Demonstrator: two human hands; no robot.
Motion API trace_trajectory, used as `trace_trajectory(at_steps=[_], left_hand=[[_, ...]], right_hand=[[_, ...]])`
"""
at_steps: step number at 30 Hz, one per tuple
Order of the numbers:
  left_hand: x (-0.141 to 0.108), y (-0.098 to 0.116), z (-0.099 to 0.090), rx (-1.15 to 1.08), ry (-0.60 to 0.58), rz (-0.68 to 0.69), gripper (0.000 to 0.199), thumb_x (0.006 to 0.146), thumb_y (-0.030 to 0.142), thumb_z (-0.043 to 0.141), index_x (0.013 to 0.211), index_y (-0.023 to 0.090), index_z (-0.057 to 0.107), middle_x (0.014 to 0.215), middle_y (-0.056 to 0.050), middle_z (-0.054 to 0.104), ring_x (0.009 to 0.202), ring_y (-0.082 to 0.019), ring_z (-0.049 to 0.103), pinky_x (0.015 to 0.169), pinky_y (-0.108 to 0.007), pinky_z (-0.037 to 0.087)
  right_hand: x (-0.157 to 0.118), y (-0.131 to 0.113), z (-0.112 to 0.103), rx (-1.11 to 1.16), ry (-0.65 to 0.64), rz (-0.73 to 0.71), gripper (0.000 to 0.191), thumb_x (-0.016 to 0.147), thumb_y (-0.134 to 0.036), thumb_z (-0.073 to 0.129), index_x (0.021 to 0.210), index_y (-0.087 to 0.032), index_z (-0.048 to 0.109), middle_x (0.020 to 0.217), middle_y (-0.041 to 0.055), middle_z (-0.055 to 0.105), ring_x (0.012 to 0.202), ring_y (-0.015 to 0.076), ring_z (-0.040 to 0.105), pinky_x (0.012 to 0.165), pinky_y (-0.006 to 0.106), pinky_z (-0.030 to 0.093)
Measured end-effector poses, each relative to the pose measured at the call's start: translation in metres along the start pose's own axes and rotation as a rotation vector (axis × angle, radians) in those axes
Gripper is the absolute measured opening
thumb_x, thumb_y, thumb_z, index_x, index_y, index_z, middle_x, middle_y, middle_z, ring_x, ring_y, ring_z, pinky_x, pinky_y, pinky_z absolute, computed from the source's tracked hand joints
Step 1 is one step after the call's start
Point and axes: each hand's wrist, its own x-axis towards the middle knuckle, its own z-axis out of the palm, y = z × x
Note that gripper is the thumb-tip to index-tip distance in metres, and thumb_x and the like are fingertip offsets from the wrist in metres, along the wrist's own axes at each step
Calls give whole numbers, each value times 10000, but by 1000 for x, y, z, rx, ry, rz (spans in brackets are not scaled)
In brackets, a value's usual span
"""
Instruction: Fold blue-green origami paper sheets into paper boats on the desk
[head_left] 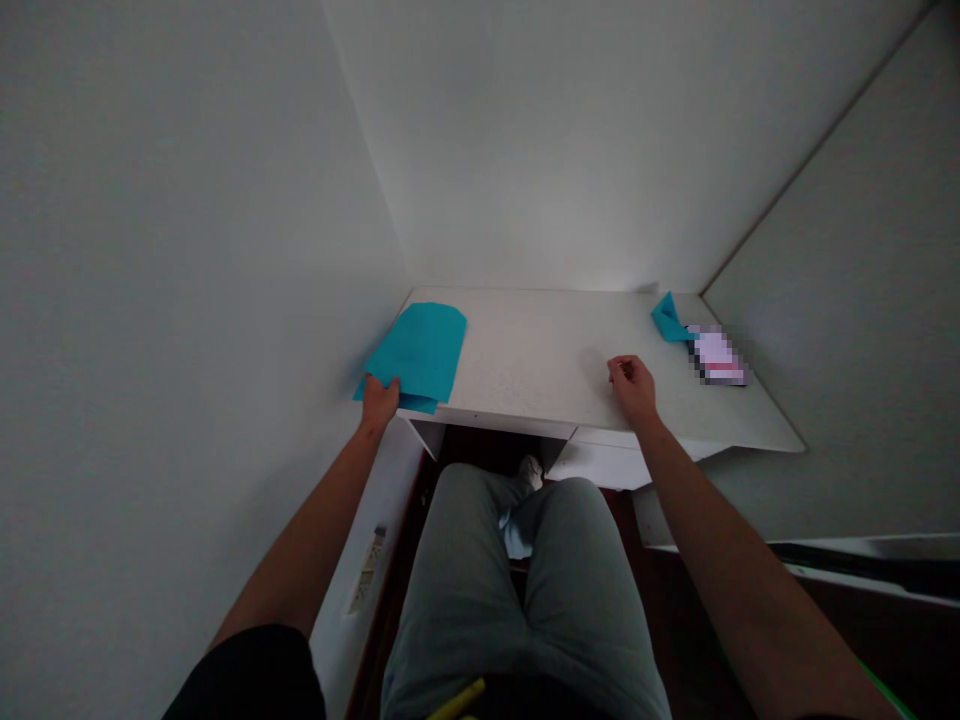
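Observation:
A small stack of blue paper [426,345] lies at the left end of the white desk, its near edge hanging slightly over the front. My left hand [380,402] grips that near edge, thumb and fingers closed on the sheets. Over the right half of the desk, my right hand [634,388] is loosely curled closed, with no object visible in it. A folded blue paper piece [669,318] stands at the far right, beyond my right hand. Beside it is a phone-like flat object [718,357], its surface pixelated.
The white desk [525,350] fits between a left wall [225,250], a back wall [555,150] and a right panel [862,330]. Below its front edge is a drawer front [600,460]. A wall socket [367,570] sits low on the left.

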Motion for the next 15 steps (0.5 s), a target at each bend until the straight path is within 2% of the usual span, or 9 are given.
trace_trajectory(at_steps=[1, 3, 5, 9, 12, 15], left_hand=[[-2, -3, -2, 77, 75, 61, 638, 869, 231, 700, 1456, 56, 524, 1409, -269, 640, 1368, -369, 613, 1204, -557, 486], [-6, -3, -3, 187, 215, 148, 845, 844, 280, 740, 1569, 17, 395, 1576, -317, 490, 1517, -411, 452, 1284, -586, 370], [-9, 2, 3, 254, 251, 236, 863, 884, 335, 709, 1615, 44, 354, 1640, -300, 428, 1555, -414, 392, 1284, -602, 349], [-15, 19, 30, 384, 18, 403, 649, 1005, 404, 566, 1589, 131, 489, 1693, -207, 444, 1600, -373, 362, 1298, -561, 328], [-20, 26, 54, 513, -165, 445, 685, 1040, 465, 502, 1621, 103, 482, 1730, -204, 415, 1644, -374, 303, 1323, -546, 283], [-24, 25, 70, 615, -245, 445, 717, 1054, 492, 444, 1650, 92, 456, 1743, -205, 395, 1652, -376, 296, 1338, -555, 237]], right_hand=[[0, 0, 0, -13, 2, -1, 475, 798, -691, 689, 923, -239, 608, 700, -19, 585, 660, 183, 563, 667, 337, 453], [-1, 0, 1, -49, 0, -6, 472, 810, -689, 676, 929, -235, 620, 710, -7, 604, 676, 194, 575, 677, 345, 459], [-2, 0, 2, -92, -14, -15, 466, 828, -685, 660, 937, -232, 633, 724, 4, 624, 690, 202, 587, 687, 353, 464], [-3, 0, 3, -175, -38, -33, 421, 857, -643, 636, 936, -230, 655, 752, 23, 658, 707, 212, 599, 706, 360, 469], [-5, -2, 3, -200, -55, -62, 361, 863, -580, 620, 931, -228, 662, 762, 33, 675, 712, 215, 601, 713, 360, 471], [-7, -8, 4, -216, -74, -68, 290, 879, -511, 597, 925, -231, 659, 748, 29, 677, 714, 217, 611, 719, 354, 477]])
